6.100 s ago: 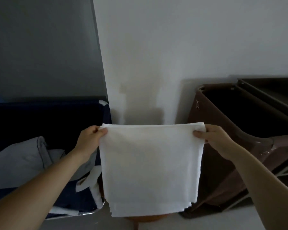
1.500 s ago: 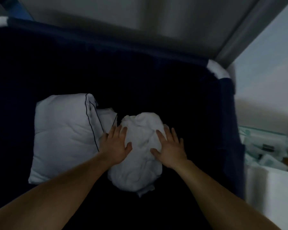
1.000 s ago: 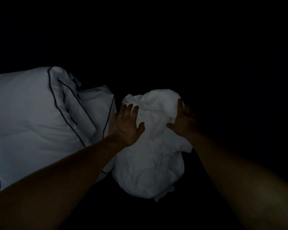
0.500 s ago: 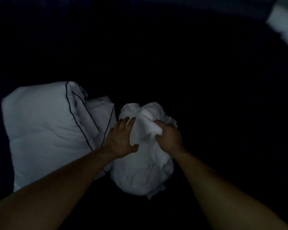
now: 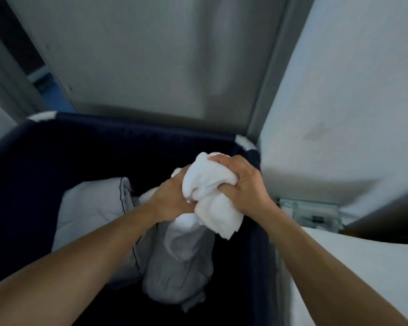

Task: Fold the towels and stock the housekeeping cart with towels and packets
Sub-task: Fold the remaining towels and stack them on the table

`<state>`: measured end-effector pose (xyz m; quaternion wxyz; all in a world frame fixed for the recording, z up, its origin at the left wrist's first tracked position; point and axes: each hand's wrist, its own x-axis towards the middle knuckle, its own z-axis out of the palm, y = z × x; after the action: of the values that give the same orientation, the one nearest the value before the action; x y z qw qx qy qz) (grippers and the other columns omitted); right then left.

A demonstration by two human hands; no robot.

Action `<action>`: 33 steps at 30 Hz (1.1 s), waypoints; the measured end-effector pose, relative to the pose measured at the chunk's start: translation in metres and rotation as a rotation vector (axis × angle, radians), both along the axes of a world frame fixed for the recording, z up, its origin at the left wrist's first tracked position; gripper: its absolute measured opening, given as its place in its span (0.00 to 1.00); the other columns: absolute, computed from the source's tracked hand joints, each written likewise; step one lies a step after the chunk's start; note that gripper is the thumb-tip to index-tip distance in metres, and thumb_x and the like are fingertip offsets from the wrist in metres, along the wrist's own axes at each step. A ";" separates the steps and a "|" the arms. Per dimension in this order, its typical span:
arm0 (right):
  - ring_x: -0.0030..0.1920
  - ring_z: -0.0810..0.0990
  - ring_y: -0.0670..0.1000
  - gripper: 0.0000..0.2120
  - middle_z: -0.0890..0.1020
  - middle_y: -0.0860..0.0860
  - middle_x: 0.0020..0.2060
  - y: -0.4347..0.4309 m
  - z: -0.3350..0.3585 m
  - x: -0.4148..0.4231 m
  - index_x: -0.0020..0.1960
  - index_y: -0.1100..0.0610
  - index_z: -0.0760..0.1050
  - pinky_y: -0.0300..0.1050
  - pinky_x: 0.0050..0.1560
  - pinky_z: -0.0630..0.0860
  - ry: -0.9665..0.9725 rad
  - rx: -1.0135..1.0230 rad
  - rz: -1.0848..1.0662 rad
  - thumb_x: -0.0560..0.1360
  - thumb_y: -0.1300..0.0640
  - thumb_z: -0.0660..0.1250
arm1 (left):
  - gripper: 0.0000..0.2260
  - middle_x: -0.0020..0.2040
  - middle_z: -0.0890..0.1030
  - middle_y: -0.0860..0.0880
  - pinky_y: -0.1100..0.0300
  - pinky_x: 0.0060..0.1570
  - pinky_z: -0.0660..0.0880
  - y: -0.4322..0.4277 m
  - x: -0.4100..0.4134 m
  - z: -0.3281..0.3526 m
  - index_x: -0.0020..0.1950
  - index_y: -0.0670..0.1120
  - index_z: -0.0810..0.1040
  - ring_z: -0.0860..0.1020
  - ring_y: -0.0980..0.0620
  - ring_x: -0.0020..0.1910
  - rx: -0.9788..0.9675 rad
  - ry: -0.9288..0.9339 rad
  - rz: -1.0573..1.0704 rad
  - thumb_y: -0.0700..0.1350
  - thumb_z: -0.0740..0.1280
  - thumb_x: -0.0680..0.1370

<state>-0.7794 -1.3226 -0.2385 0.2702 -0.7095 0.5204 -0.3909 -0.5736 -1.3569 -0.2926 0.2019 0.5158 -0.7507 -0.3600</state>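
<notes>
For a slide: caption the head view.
Left hand and right hand grip a crumpled towel over the navy bin.

The left hand [image 5: 170,198] and right hand [image 5: 243,187] are bare, and back from the fingers the wrists and forearms are uncovered too (right to the frame's lower edge). The forearms look smooth, though the soft, dim view leaves that unsure.

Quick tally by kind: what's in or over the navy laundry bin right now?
pillow: 1
white towel bundle: 1 (how many pieces are in it cannot be told)
hands gripping it: 2, left hand and right hand
Total: 4
</notes>
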 end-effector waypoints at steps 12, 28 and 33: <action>0.65 0.70 0.38 0.61 0.66 0.38 0.71 0.162 0.143 -0.142 0.76 0.35 0.47 0.25 0.46 0.73 -0.290 -0.006 -0.181 0.56 0.46 0.83 | 0.17 0.53 0.83 0.52 0.53 0.52 0.79 0.132 -0.169 0.225 0.61 0.50 0.79 0.81 0.50 0.52 -0.304 0.234 0.176 0.50 0.72 0.72; 0.46 0.83 0.52 0.24 0.84 0.47 0.43 0.191 0.250 -0.218 0.52 0.49 0.77 0.54 0.47 0.82 -0.485 -0.182 -0.690 0.56 0.55 0.77 | 0.12 0.51 0.81 0.62 0.64 0.50 0.77 0.162 -0.295 0.366 0.55 0.61 0.75 0.80 0.64 0.51 -0.312 0.764 -0.228 0.50 0.73 0.76; 0.45 0.83 0.49 0.28 0.84 0.44 0.42 0.204 0.289 -0.243 0.51 0.44 0.77 0.53 0.47 0.82 -0.430 -0.203 -0.686 0.51 0.53 0.76 | 0.07 0.51 0.83 0.58 0.62 0.52 0.79 0.165 -0.320 0.396 0.52 0.58 0.78 0.82 0.60 0.51 -0.357 0.861 -0.328 0.47 0.71 0.77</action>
<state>-1.0222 -1.1181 0.0504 0.1553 -0.4205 0.6171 -0.6468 -0.8938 -1.1914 0.1031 0.5197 0.1526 -0.7203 -0.4334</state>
